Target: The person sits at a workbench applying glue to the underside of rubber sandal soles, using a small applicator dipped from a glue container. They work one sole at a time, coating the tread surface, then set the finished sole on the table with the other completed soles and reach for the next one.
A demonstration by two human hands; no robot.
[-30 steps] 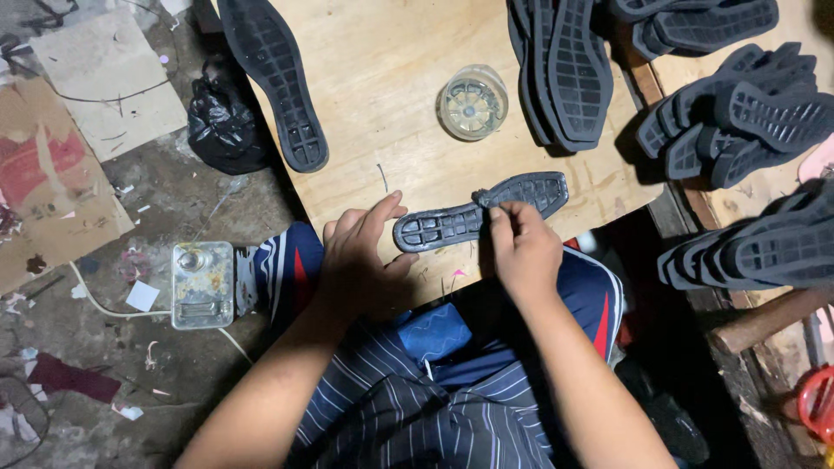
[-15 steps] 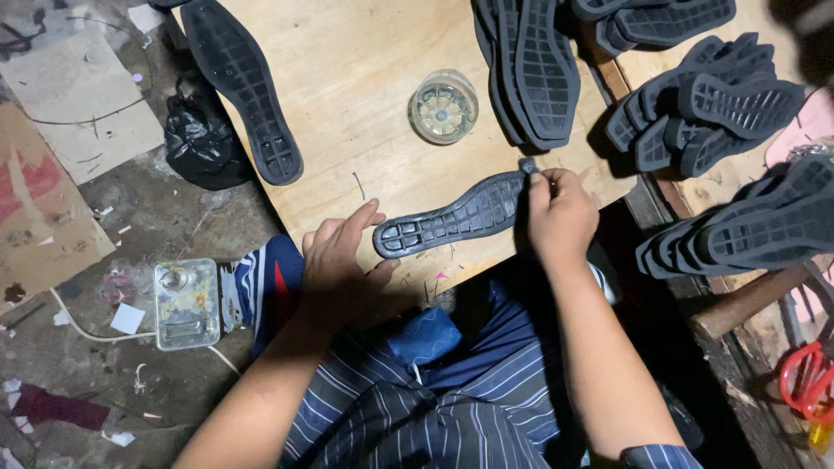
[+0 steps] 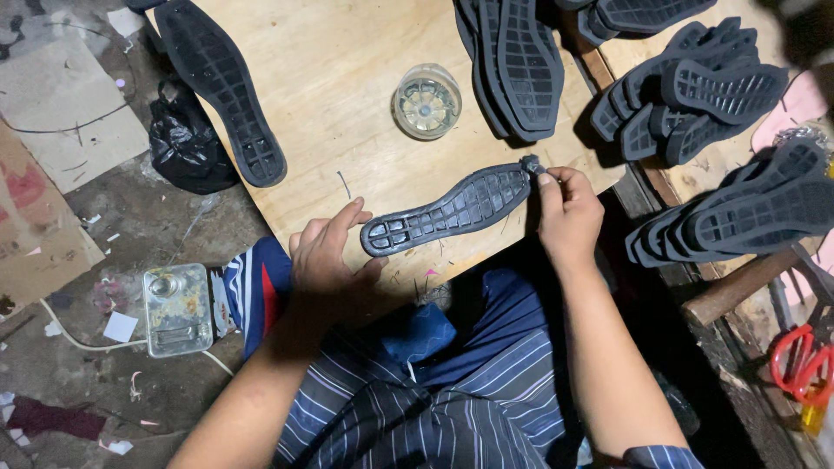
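Lying across the front of the plywood surface (image 3: 347,78), a black rubber shoe sole (image 3: 447,208) was seen tread-up, angled from lower left to upper right. More soles were stacked (image 3: 512,61) at the far edge and piled (image 3: 695,87) to the right. A round clear container (image 3: 426,102) was set behind the sole; its contents could not be made out. The left hand (image 3: 326,256) was laid flat, fingers spread, at the sole's heel end. The right hand (image 3: 569,213) was raised at the toe end, its grip pinched together on a small dark scrap (image 3: 531,163).
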